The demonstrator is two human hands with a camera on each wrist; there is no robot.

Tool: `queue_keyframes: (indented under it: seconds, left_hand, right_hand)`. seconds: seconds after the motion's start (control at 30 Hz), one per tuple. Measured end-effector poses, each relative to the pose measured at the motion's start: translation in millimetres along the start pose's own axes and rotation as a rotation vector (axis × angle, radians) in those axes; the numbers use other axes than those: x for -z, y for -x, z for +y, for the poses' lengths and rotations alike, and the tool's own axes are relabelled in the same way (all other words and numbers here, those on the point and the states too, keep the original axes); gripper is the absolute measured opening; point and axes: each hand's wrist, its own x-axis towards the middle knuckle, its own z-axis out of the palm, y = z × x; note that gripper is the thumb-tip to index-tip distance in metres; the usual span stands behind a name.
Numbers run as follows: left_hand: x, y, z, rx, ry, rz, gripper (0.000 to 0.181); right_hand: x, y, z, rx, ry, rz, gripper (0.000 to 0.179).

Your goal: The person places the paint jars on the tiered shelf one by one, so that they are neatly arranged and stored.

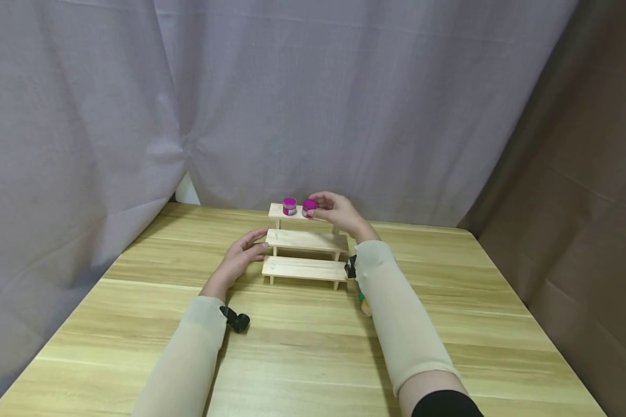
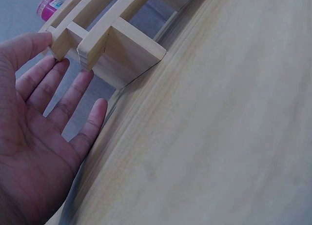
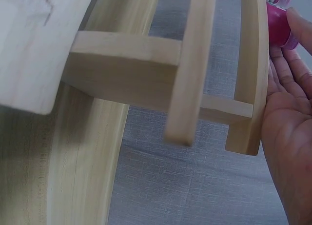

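Observation:
A three-tier wooden step stand point(image 1: 306, 239) is at the back of the table. On its top tier, toward the left, sits a small magenta jar point(image 1: 289, 207) with a label. Just right of it, my right hand point(image 1: 340, 213) pinches a second magenta jar point(image 3: 278, 29) between thumb and fingers, over the same tier. My left hand point(image 1: 238, 258) is at the stand's left side. In the left wrist view, its fingertips point(image 2: 87, 77) reach the ends of the boards, fingers spread and fairly straight.
A small green and orange-yellow thing point(image 1: 365, 307) lies right of the stand, partly hidden by the right forearm. Grey curtain point(image 1: 344, 104) hangs close behind the table point(image 1: 302, 347), with a brown one point(image 1: 574, 174) on the right. The two lower tiers carry nothing.

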Motion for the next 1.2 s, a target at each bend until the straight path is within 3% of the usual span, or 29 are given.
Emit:
queue_keyframes:
  seconds: [1.2]
  left_hand:
    - [2.3,0.4,-0.3,0.007,-0.02,0.007,0.056]
  right_hand:
    - [7.6,13.2,4.1,-0.004,-0.001,-0.011,0.047]
